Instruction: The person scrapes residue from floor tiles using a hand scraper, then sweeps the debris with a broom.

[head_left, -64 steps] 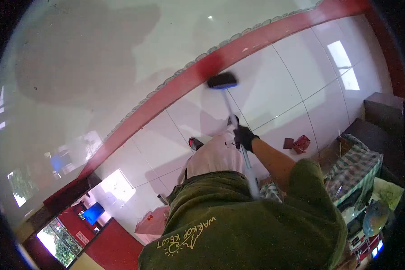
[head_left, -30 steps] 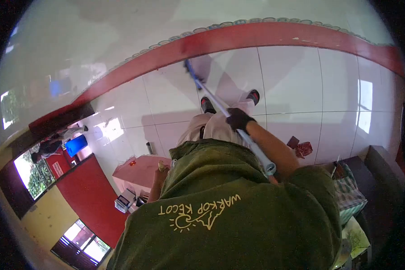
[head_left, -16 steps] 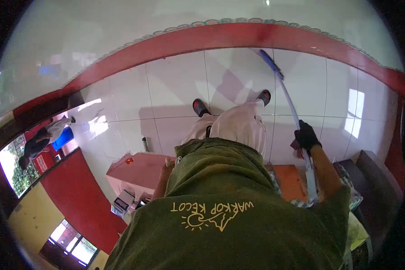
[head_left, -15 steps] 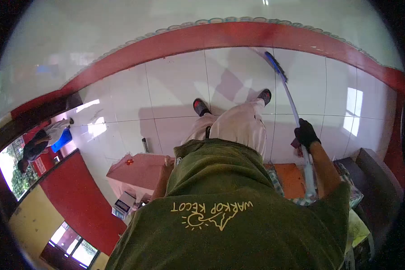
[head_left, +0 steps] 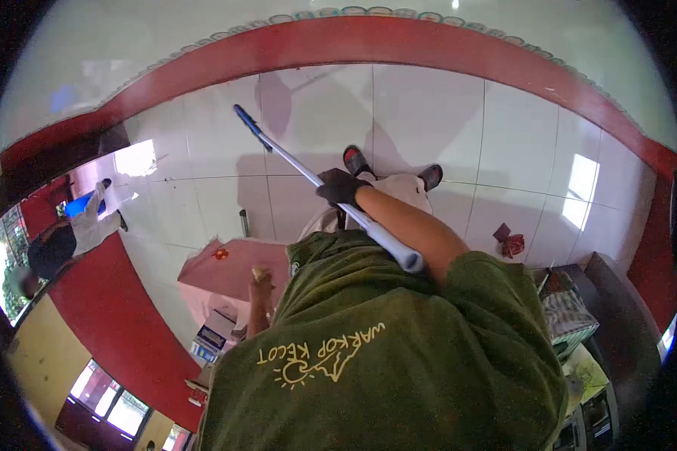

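Note:
My right hand (head_left: 338, 188), in a dark glove, is wrapped round the pale handle of a broom (head_left: 368, 225). The handle slants across the front of my body, its thick top end near my right forearm. Out to the far left, the blue broom head (head_left: 250, 126) with dark bristles is at the tiled floor. My left hand (head_left: 261, 282) is small in view beside the pink-covered table (head_left: 233, 259). Its fingers look curled, and anything inside them is too small to make out.
Ahead runs a red-edged wall base (head_left: 353, 45). Another person (head_left: 68, 233) is at the far left near a blue object (head_left: 83, 204). Boxes (head_left: 212, 331) stand by the pink table. A dark red item (head_left: 513, 245) lies on the floor at right, near a grey seat (head_left: 617, 301).
My right hand has swung the broom from the right across to the left, and its head now lies left of my feet. My left hand has moved slightly out from my body.

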Motion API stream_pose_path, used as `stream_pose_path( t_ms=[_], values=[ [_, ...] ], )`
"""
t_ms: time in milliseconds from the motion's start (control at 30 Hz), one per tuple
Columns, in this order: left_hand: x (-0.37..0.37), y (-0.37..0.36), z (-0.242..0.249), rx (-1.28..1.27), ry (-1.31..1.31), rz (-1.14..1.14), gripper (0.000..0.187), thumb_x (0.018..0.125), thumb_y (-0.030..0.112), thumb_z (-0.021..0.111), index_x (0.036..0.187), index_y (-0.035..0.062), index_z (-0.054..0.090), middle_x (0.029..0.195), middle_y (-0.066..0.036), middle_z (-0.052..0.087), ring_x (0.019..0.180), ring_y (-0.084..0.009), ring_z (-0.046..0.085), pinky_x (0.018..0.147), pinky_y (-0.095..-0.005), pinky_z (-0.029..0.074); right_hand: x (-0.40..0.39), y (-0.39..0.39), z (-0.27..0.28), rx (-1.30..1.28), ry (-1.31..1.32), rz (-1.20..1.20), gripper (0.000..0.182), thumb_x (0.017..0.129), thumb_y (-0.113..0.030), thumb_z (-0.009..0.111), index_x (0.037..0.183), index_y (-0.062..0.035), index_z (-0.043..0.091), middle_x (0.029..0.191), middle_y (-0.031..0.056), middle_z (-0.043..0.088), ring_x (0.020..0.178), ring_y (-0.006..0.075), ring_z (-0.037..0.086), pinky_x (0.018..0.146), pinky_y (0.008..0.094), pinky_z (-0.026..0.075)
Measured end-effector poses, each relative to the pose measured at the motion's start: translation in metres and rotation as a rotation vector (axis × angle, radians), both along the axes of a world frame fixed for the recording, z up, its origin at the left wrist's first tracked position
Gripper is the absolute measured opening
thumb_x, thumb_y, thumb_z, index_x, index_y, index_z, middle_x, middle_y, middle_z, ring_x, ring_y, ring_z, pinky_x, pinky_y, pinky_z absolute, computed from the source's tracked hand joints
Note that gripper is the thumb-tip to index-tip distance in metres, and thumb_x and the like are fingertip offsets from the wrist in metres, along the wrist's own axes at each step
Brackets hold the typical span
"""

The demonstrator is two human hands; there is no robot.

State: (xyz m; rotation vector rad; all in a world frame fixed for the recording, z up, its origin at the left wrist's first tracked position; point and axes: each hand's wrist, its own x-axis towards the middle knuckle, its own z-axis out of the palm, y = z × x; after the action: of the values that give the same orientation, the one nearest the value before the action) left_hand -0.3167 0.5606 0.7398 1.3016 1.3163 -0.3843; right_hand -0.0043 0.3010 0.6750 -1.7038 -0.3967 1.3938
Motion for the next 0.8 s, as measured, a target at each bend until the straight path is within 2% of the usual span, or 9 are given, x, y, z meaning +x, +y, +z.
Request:
stream_pose_path(
  t_ms=[67, 133, 200, 267, 333, 467, 600, 667, 800],
  values=[
    [0.001, -0.003, -0.005, -0.05, -0.074, -0.027, 0.018, 0.081, 0.008, 0.047, 0.095, 0.0076, 0.058, 0.075, -0.003, 0.059, 0.06, -0.0119, 0.055, 0.049, -0.0255, 0.043, 0.003, -0.031, 0.041, 0.155, -0.241, -0.147, 0.026, 0.066, -0.019, 0.053, 0.086, -0.0025, 0.055, 0.069, 0.0171, 0.058, 0.064, 0.0273, 0.059, 0.06, 0.0374, 0.046],
    [0.003, -0.008, -0.006, -0.048, -0.136, -0.119, 0.018, 0.081, 0.009, 0.048, 0.095, 0.0057, 0.058, 0.074, -0.004, 0.059, 0.061, -0.012, 0.056, 0.051, -0.0263, 0.044, -0.026, -0.077, 0.025, 0.073, -0.264, -0.249, 0.026, 0.065, -0.016, 0.053, 0.087, -0.0026, 0.054, 0.071, 0.0165, 0.058, 0.063, 0.0313, 0.057, 0.059, 0.0388, 0.046],
    [0.005, -0.008, -0.02, 0.067, 0.111, -0.342, 0.019, 0.08, 0.012, 0.05, 0.096, 0.0032, 0.058, 0.074, -0.005, 0.059, 0.061, -0.0116, 0.055, 0.049, -0.0261, 0.044, -0.026, -0.131, 0.068, -0.028, -0.335, -0.286, 0.029, 0.067, -0.013, 0.052, 0.094, -0.0018, 0.052, 0.08, 0.0193, 0.057, 0.074, 0.0336, 0.056, 0.067, 0.0387, 0.044],
    [0.009, -0.004, -0.034, 0.004, 0.044, -0.218, 0.021, 0.079, 0.012, 0.051, 0.097, 0.0025, 0.057, 0.072, -0.005, 0.058, 0.06, -0.0115, 0.055, 0.049, -0.026, 0.044, -0.029, -0.181, 0.091, -0.207, -0.461, -0.286, 0.041, 0.069, -0.015, 0.051, 0.107, 0.0008, 0.047, 0.088, 0.0222, 0.056, 0.081, 0.0356, 0.055, 0.077, 0.0394, 0.043],
    [0.02, -0.002, -0.04, -0.056, -0.018, -0.106, 0.023, 0.078, 0.013, 0.052, 0.098, 0.0017, 0.057, 0.071, -0.005, 0.058, 0.06, -0.0114, 0.055, 0.048, -0.0259, 0.044, -0.027, -0.222, 0.118, -0.351, -0.457, -0.331, 0.041, 0.071, -0.013, 0.05, 0.109, 0.001, 0.045, 0.083, 0.0206, 0.057, 0.066, 0.032, 0.058, 0.063, 0.0381, 0.048],
    [0.081, -0.027, -0.01, 0.067, 0.087, -0.212, 0.021, 0.078, 0.01, 0.052, 0.096, 0.0011, 0.057, 0.072, -0.004, 0.057, 0.06, -0.0116, 0.053, 0.049, -0.0261, 0.045, -0.018, -0.27, 0.156, -0.667, 0.066, -0.709, 0.027, 0.075, -0.015, 0.052, 0.098, -0.002, 0.05, 0.064, 0.0085, 0.052, 0.039, 0.0154, 0.048, 0.032, 0.0281, 0.04],
    [0.075, -0.022, -0.034, 0.124, -0.031, -0.278, 0.019, 0.079, 0.011, 0.052, 0.094, 0.0012, 0.058, 0.074, -0.003, 0.056, 0.061, -0.0116, 0.053, 0.05, -0.0256, 0.045, -0.02, -0.322, 0.135, -0.422, 0.265, -1.054, 0.011, 0.077, -0.014, 0.053, 0.078, -0.0039, 0.049, 0.051, 0.002, 0.042, 0.041, 0.0141, 0.047, 0.039, 0.0265, 0.042],
    [0.091, -0.033, -0.014, 0.122, 0.031, -0.29, 0.019, 0.079, 0.013, 0.053, 0.094, 0.0015, 0.058, 0.074, -0.003, 0.057, 0.062, -0.0117, 0.053, 0.049, -0.0256, 0.045, -0.022, -0.344, 0.119, 0.246, 0.701, -1.669, 0.015, 0.081, -0.014, 0.051, 0.069, -0.0063, 0.047, 0.052, 0.0016, 0.041, 0.049, 0.0124, 0.049, 0.048, 0.0253, 0.044],
    [0.09, -0.033, -0.027, 0.08, 0.025, -0.263, 0.022, 0.078, 0.018, 0.057, 0.093, 0.0021, 0.058, 0.074, -0.004, 0.057, 0.062, -0.0121, 0.054, 0.048, -0.0254, 0.045, -0.032, -0.388, 0.077, 1.251, 1.03, -1.716, 0.012, 0.081, -0.011, 0.051, 0.071, -0.0045, 0.047, 0.055, 0.0024, 0.041, 0.054, 0.0129, 0.048, 0.052, 0.0254, 0.044]
  ],
)
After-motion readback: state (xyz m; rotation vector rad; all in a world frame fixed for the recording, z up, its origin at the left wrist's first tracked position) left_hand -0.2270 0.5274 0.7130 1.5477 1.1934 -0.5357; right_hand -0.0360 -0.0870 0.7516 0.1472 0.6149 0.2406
